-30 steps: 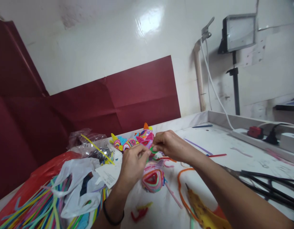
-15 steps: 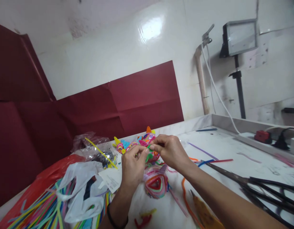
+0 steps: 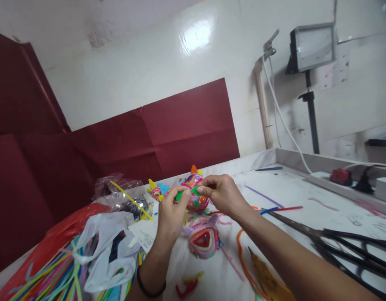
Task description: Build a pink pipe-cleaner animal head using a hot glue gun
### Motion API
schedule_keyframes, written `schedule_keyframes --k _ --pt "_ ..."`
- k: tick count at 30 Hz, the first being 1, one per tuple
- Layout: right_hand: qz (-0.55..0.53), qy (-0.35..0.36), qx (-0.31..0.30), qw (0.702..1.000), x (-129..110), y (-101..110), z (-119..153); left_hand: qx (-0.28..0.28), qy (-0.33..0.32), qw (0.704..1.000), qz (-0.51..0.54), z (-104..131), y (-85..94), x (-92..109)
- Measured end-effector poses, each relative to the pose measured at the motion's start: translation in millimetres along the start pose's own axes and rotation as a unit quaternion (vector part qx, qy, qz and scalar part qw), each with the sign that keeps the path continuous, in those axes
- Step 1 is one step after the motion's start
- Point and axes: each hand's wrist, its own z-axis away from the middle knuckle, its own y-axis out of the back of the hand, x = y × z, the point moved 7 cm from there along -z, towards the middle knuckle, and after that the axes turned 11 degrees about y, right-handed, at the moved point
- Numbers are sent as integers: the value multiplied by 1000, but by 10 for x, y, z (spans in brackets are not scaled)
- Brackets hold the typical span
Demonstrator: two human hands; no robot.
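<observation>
My left hand (image 3: 171, 213) and my right hand (image 3: 222, 194) meet above the white table, and both pinch a short green pipe cleaner (image 3: 186, 194) stretched between their fingertips. Just behind the fingers sits a colourful coiled pipe-cleaner figure (image 3: 193, 191) with orange and yellow points. Below my hands lies a pink and red coiled heart-like piece (image 3: 204, 240). A black band circles my left wrist.
A heap of coloured pipe cleaners (image 3: 51, 278) lies with white and red plastic bags (image 3: 101, 242) at the left. A clear bag (image 3: 123, 196) sits behind. Large black scissors (image 3: 337, 244) lie at right, a yellow glue gun (image 3: 268, 278) near front. Loose strands scatter about; a power strip (image 3: 340, 177) lies far right.
My hands have shifted slightly; the left fingers have pulled away a little so more of the green pipe cleaner shows between the two hands. The view has shifted slightly.
</observation>
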Motion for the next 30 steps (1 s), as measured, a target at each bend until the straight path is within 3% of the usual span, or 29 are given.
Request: schedule_keyframes --k 14,24,30 --pt "13 22 -53 998 53 -23 -25 -39 82 992 92 -12 -61 -90" --pt "88 110 -106 984 -139 0 -4 -21 42 999 0 15 -29 20" --pt "109 90 -86 986 -150 -9 11 -21 36 999 -9 24 -46 6"
